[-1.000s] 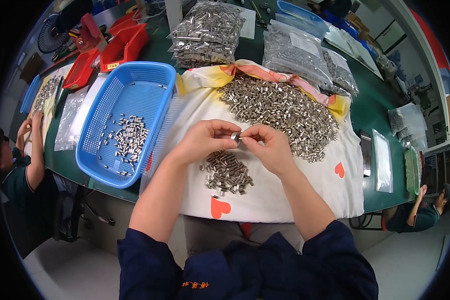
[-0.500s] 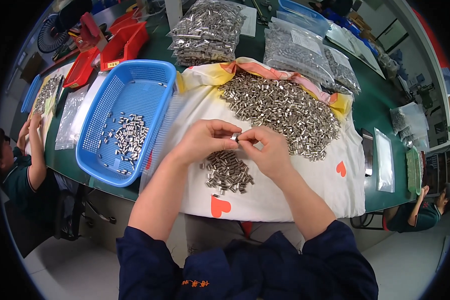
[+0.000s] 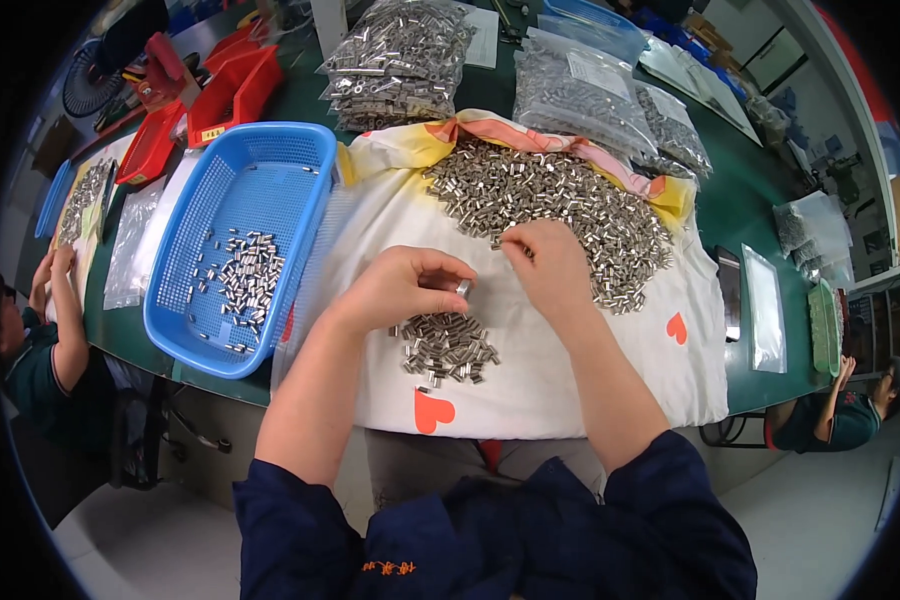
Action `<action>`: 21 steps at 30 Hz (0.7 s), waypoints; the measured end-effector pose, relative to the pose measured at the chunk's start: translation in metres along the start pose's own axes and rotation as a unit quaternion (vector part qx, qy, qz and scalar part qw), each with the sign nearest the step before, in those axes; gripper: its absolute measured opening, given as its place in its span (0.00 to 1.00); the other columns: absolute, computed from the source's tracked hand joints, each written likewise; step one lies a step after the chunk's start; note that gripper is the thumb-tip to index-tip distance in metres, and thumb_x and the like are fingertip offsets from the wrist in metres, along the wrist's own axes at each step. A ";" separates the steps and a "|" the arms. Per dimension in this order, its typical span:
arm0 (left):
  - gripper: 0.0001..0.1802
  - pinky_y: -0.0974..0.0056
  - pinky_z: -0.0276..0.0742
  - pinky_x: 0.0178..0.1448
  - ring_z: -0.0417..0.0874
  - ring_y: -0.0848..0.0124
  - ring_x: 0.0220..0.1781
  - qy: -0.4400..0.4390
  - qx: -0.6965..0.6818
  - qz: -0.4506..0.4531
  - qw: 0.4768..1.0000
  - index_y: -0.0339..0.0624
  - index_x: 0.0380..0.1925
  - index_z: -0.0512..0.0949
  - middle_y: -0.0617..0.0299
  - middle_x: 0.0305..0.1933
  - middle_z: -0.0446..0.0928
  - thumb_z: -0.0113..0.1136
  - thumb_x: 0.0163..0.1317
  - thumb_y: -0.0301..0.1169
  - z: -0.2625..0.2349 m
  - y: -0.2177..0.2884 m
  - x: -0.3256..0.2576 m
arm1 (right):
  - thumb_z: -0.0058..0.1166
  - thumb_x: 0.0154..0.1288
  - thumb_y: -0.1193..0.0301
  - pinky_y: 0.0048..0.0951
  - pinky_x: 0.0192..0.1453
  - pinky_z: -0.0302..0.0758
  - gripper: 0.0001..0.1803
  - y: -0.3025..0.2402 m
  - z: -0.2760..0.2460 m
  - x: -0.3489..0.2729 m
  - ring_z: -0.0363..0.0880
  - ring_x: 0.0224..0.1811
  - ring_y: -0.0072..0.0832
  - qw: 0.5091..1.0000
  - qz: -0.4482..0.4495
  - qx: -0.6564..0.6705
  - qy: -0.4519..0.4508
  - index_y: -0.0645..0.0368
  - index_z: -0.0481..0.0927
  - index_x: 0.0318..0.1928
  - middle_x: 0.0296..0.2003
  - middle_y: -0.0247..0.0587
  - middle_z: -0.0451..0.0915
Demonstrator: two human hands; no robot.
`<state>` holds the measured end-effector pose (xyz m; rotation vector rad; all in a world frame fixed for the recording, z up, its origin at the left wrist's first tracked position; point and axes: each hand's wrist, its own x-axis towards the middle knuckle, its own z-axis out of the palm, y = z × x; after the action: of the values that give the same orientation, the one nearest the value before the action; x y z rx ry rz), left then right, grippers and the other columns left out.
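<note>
My left hand (image 3: 395,285) pinches a short shiny metal cylinder (image 3: 463,288) between thumb and fingertips, just above a small pile of metal cylinders (image 3: 446,350) on the cloth. My right hand (image 3: 553,262) is at the lower left edge of a large heap of the same cylinders (image 3: 610,225). Its thumb and fingers are drawn together at the heap, and whatever lies between them is too small to make out. Both piles rest on a white cloth (image 3: 560,390) with red hearts and a yellow and pink rolled edge.
A blue perforated basket (image 3: 160,270) with loose cylinders stands left. Clear bags of metal parts (image 3: 400,65) and more bags (image 3: 575,95) lie behind the heap. Red bins (image 3: 235,90) are at the far left. Co-workers sit left (image 3: 45,340) and right (image 3: 840,415).
My right hand has moved away from the left, up and to the right, to the edge of the large heap. The left hand keeps its cylinder in nearly the same place.
</note>
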<state>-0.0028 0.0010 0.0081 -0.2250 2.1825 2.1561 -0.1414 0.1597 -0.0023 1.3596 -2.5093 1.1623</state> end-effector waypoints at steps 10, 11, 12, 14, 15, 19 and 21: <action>0.17 0.74 0.74 0.42 0.77 0.79 0.37 0.017 -0.065 -0.005 0.998 0.34 0.42 0.75 0.62 0.35 0.78 0.63 0.50 0.21 -0.005 -0.010 0.001 | 0.55 0.52 0.72 0.29 0.42 0.67 0.03 -0.015 0.008 -0.005 0.72 0.36 0.27 0.981 -0.081 -0.173 -0.028 0.55 0.79 0.29 0.30 0.32 0.76; 0.17 0.74 0.74 0.42 0.77 0.79 0.37 0.019 -0.065 -0.006 0.998 0.34 0.42 0.75 0.62 0.35 0.78 0.63 0.50 0.21 -0.006 -0.010 0.001 | 0.55 0.52 0.72 0.29 0.42 0.67 0.03 -0.020 0.007 -0.005 0.72 0.36 0.27 0.981 -0.082 -0.171 -0.029 0.55 0.79 0.29 0.30 0.32 0.76; 0.17 0.74 0.74 0.42 0.78 0.79 0.37 0.035 -0.088 -0.002 0.995 0.33 0.43 0.75 0.62 0.36 0.78 0.62 0.50 0.21 -0.006 -0.010 0.000 | 0.55 0.52 0.73 0.26 0.40 0.68 0.04 -0.026 0.004 -0.007 0.74 0.34 0.26 0.997 0.034 0.007 -0.064 0.57 0.79 0.30 0.30 0.34 0.77; 0.18 0.74 0.75 0.42 0.78 0.78 0.38 0.045 -0.112 0.004 0.993 0.33 0.43 0.74 0.62 0.37 0.78 0.62 0.50 0.21 -0.005 -0.005 0.003 | 0.55 0.52 0.74 0.24 0.37 0.70 0.04 -0.030 -0.001 -0.009 0.75 0.32 0.25 0.967 0.150 0.181 -0.093 0.58 0.79 0.31 0.30 0.36 0.78; 0.18 0.74 0.75 0.42 0.78 0.78 0.38 0.052 -0.123 0.013 0.991 0.33 0.44 0.74 0.61 0.37 0.78 0.62 0.51 0.21 -0.005 -0.003 0.005 | 0.55 0.52 0.75 0.22 0.36 0.71 0.05 -0.030 -0.001 -0.009 0.76 0.30 0.24 0.958 0.117 0.245 -0.090 0.60 0.79 0.32 0.29 0.37 0.79; 0.18 0.73 0.75 0.43 0.78 0.77 0.38 0.055 -0.126 0.015 0.990 0.33 0.44 0.74 0.61 0.37 0.78 0.62 0.51 0.21 -0.007 -0.005 0.001 | 0.56 0.51 0.76 0.21 0.35 0.71 0.07 -0.038 0.007 -0.012 0.76 0.30 0.21 0.949 0.097 0.281 -0.103 0.60 0.79 0.33 0.28 0.37 0.79; 0.18 0.74 0.75 0.43 0.78 0.77 0.38 0.065 -0.094 0.009 0.993 0.32 0.43 0.74 0.61 0.37 0.78 0.62 0.50 0.22 -0.006 -0.005 0.000 | 0.56 0.51 0.76 0.23 0.35 0.71 0.06 -0.042 0.005 -0.013 0.76 0.30 0.23 0.956 0.096 0.261 -0.096 0.60 0.78 0.32 0.28 0.37 0.79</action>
<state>-0.0019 -0.0048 0.0028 -0.3684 2.0504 2.4229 -0.1006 0.1519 0.0134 1.4022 -2.6240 1.9313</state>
